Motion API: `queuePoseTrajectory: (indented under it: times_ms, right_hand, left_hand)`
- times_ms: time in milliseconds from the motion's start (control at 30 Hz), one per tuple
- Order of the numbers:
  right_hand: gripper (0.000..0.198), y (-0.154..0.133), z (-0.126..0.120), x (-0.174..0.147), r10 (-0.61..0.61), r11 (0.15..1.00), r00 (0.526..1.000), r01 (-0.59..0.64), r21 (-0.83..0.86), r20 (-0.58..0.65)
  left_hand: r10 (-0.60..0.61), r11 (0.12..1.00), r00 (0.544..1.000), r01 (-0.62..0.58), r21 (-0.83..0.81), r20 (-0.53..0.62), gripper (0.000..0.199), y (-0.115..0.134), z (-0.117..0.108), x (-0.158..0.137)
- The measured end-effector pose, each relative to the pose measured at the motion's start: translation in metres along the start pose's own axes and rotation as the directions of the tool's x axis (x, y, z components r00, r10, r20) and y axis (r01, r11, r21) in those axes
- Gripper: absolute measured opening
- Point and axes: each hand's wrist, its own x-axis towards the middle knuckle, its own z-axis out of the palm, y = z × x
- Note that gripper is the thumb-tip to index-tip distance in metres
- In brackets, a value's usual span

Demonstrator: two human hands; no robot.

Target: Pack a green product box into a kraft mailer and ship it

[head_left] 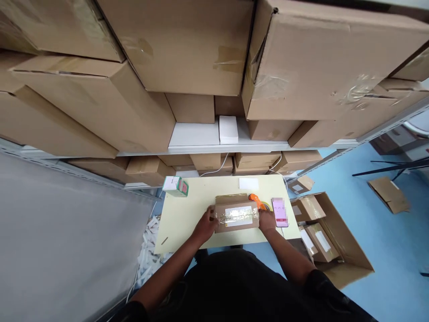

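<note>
A small brown cardboard box [223, 227] lies on the pale table in front of me, with a white label [246, 212] under shiny clear tape along its upper face. My left hand [207, 224] grips the box's left end, thumb and fingers curled round the edge. At the right end, my right hand [267, 220] is closed against the box's side; its fingertips are partly hidden. Just beyond that hand, an orange tape dispenser [255, 200] sits behind the box's right corner, close to a yellowish tape roll [267, 205].
A phone [279, 212] lies at the table's right, a white-green small carton [176, 186] at its back left, and white paper [248, 183] at the back. Shelves of large boxes [187, 44] overhang the far edge. An open carton [348, 241] holding labelled parcels stands right.
</note>
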Motion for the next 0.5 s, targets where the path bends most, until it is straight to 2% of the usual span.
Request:
queuePoseTrajectory:
  times_ms: [67,133,167,200,267,300,333,433,500]
  right_hand:
    - [0.038,0.005,0.0,-0.005,-0.039,0.996,0.996,0.046,0.073,-0.085]
    - [0.039,0.009,0.0,-0.011,-0.057,0.96,0.991,0.088,0.265,-0.123]
    - [0.037,0.01,0.001,-0.015,-0.05,0.902,0.993,0.089,0.423,-0.103]
    - [0.035,0.009,0.001,-0.019,-0.037,0.807,0.998,0.062,0.587,-0.056]
    - [0.037,0.004,0.003,-0.024,-0.021,0.577,0.999,-0.024,0.816,0.044]
    - [0.041,0.0,0.003,-0.026,-0.017,0.485,0.997,-0.06,0.872,0.077]
    - [0.045,-0.005,0.004,-0.028,-0.015,0.429,0.995,-0.083,0.9,0.099]
    - [0.052,-0.019,0.005,-0.033,-0.027,0.363,0.995,-0.081,0.928,0.097]
    - [0.052,-0.026,0.008,-0.036,-0.034,0.363,0.996,-0.063,0.93,0.081]
  left_hand:
    - [-0.017,0.999,0.997,0.019,-0.025,0.082,0.056,0.006,-0.003,-0.005]
    - [-0.008,1.0,0.995,0.008,-0.001,0.1,0.051,0.009,-0.006,-0.014]
    - [-0.009,1.0,0.995,0.008,0.013,0.098,0.052,0.009,-0.007,-0.018]
    - [-0.013,1.0,0.996,0.011,0.023,0.093,0.052,0.009,-0.009,-0.023]
    - [-0.018,1.0,0.997,0.016,0.017,0.071,0.055,0.005,-0.014,-0.033]
    - [-0.017,1.0,0.999,0.017,0.0,0.05,0.056,0.002,-0.017,-0.037]
    - [-0.009,1.0,1.0,0.009,-0.026,0.024,0.059,-0.002,-0.019,-0.041]
    - [0.051,0.989,0.998,-0.055,-0.136,-0.032,0.068,-0.016,-0.022,-0.052]
    - [0.059,0.975,0.998,-0.062,-0.212,-0.022,0.067,-0.026,-0.019,-0.059]
